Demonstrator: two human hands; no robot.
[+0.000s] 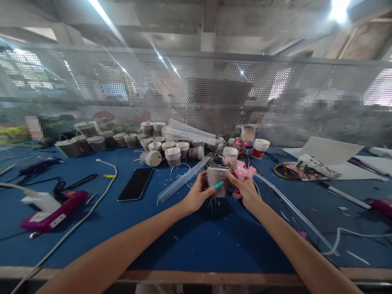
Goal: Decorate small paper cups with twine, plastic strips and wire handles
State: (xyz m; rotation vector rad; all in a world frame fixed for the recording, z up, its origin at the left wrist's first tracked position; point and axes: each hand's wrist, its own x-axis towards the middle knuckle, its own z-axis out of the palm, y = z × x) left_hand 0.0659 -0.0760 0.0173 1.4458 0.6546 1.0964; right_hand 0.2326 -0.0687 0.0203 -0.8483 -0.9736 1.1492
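Left hand (197,195) grasps a twine-wrapped cup (217,179); right hand (247,191) grips a pink glue gun (241,173).

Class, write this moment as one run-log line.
left hand: holds twine-wrapped cup | right hand: holds pink glue gun beside it | blue table: phone, small cups behind

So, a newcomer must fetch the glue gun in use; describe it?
Find the hands above the blue table. The right hand grips a pale pink glue gun beside the left hand's twine-wrapped cup; the magenta guns lie unheld far left and right.
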